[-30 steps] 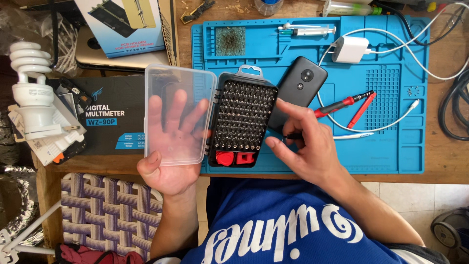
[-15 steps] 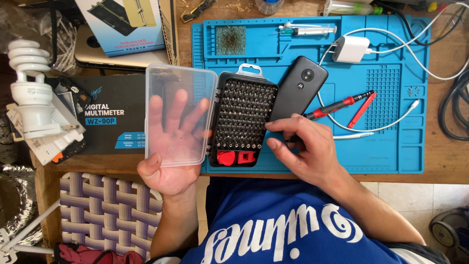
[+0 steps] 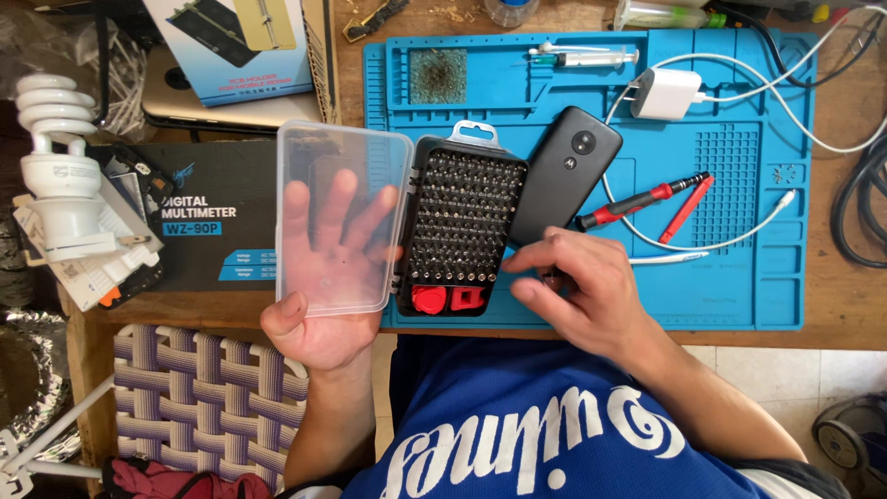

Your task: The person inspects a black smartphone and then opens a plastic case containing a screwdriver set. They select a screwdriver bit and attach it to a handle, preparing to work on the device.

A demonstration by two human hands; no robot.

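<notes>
Lower centre of frame: the person in the blue shirt (image 3: 517, 444) is sitting at the bench (image 3: 859, 305), both forearms reaching up into view.

Left hand (image 3: 323, 277), lower left of centre: it is lying palm-up under the clear plastic lid (image 3: 342, 217) of the bit case, fingers (image 3: 337, 199) spread flat and showing through the plastic, thumb at the lid's lower left corner. The lid is hinged open to the left of the black bit tray (image 3: 460, 226), touching it along one edge.

Right hand (image 3: 582, 296), just right of the tray: the fingers are curling inward with the tips pressed close together near the tray's lower right side. Something small and dark may be pinched between them; cannot tell for certain.

Centre: the bit tray is resting on the blue work mat (image 3: 776, 277), rows of metal bits filling it, two red pieces at its lower end. A black phone (image 3: 565, 185) is lying back-up and tilted, its lower left edge against the tray.

Right of the phone: a red-handled screwdriver (image 3: 642, 200) and a red prying tool (image 3: 686, 209) are lying on the mat, crossed by a white cable (image 3: 730, 242).

Upper part of the mat: a white charger plug (image 3: 665, 92) and a syringe (image 3: 587, 59).

Left edge: a white spiral lamp bulb (image 3: 57, 157) beside a black box (image 3: 208, 231).
</notes>
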